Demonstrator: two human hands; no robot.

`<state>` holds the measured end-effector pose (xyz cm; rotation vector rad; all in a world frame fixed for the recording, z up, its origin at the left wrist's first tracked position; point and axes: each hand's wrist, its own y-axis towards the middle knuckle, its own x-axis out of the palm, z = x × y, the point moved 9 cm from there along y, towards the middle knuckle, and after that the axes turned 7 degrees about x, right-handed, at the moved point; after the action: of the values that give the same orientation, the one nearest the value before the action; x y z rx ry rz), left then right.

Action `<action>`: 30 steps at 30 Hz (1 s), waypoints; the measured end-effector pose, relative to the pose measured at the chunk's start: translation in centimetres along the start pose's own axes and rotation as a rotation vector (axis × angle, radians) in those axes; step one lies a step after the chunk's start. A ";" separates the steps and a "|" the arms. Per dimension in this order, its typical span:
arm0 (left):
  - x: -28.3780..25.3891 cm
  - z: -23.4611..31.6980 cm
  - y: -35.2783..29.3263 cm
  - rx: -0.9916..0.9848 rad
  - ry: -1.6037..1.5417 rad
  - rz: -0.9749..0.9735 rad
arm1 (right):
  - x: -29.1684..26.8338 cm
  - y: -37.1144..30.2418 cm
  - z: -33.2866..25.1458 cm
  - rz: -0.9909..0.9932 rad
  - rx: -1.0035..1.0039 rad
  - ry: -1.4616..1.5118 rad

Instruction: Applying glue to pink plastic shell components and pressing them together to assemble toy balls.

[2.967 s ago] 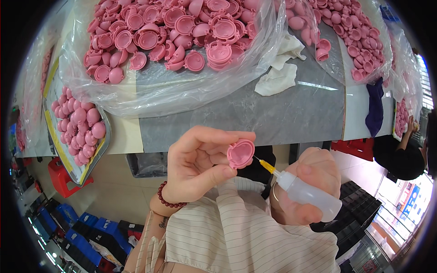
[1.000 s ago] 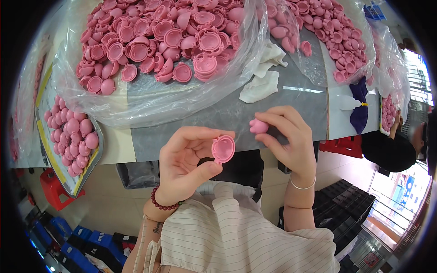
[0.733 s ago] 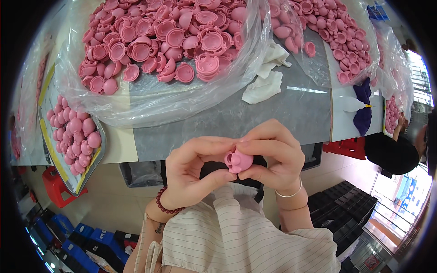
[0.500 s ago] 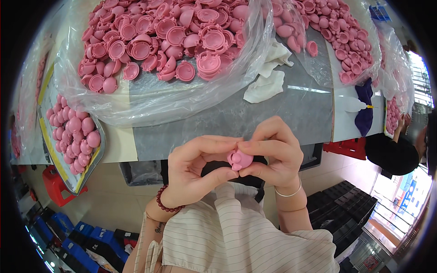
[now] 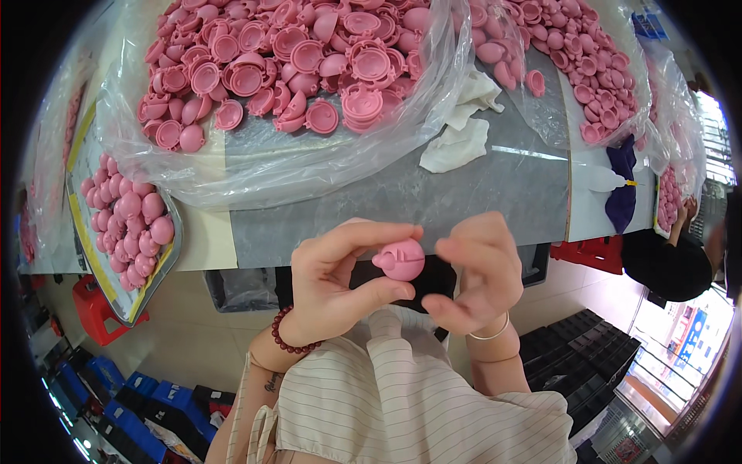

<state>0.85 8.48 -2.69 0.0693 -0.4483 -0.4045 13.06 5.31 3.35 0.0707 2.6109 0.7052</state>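
Between the thumb and fingers of my left hand (image 5: 331, 271) is a small round pink plastic shell (image 5: 405, 260), with a seam across it and a knob at its left side. Just to the right of it, my right hand (image 5: 488, 271) has its thumb and fingers apart and holds nothing; its fingertips are slightly blurred. Beyond my hands, a big heap of pink half-shells (image 5: 286, 66) lies on a clear plastic bag (image 5: 309, 170). To the left, rounded pink shells (image 5: 130, 220) sit together on a yellow-edged tray (image 5: 143, 298).
White cloths (image 5: 456, 145) lie on the grey tabletop (image 5: 510, 201). Farther right are smaller pink pieces (image 5: 599, 85), a white bottle (image 5: 601, 179) with a thin yellow tip, and a purple cloth (image 5: 621, 209). Black crates (image 5: 591, 356) stand on the floor; another person's hand (image 5: 686, 207) shows far right.
My right hand has let go of the pink shell and moved a little right, its fingers parting. The shell has turned in my left hand, its knob now pointing left.
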 end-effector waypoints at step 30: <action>2.1 -0.9 -0.8 -0.227 -0.661 -0.179 | -21.3 -7.2 7.8 1.097 0.406 -0.423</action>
<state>2.69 6.89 -2.74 -0.2547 -1.0478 -0.6533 36.06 -0.71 2.16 1.6430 2.0893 0.3689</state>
